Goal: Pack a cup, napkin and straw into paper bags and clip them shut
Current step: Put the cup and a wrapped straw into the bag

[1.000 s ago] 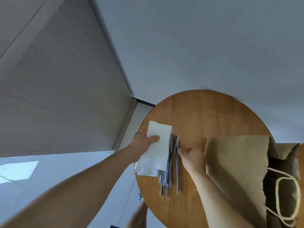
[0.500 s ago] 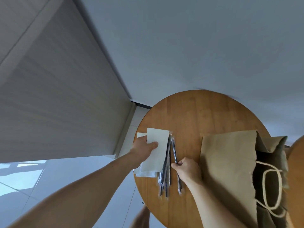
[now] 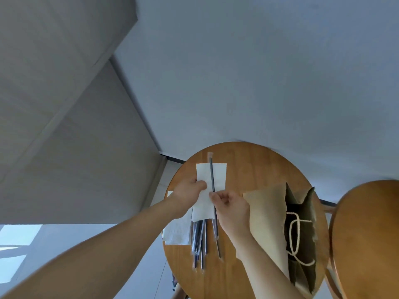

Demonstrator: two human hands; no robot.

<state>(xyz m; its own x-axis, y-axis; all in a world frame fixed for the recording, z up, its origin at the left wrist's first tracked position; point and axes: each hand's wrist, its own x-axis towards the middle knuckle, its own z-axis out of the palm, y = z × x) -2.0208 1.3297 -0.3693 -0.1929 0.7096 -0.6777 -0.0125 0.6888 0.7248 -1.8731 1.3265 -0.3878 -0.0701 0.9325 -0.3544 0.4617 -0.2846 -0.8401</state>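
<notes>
My left hand pinches a white napkin and holds it up over the round wooden table. My right hand grips one dark wrapped straw, held upright in front of the napkin. Several more wrapped straws lie in a bundle on the table below my hands. More white napkins lie at the table's left edge. An open brown paper bag with cord handles stands at the right, its dark mouth facing right. No cup is visible.
A second round wooden table sits at the far right, close to the bag. White tiled floor lies below on the left. Grey walls rise behind.
My right hand has lifted one straw off the bundle and raised it upright. My left hand has raised the napkin higher. The view has shifted, showing the second table.
</notes>
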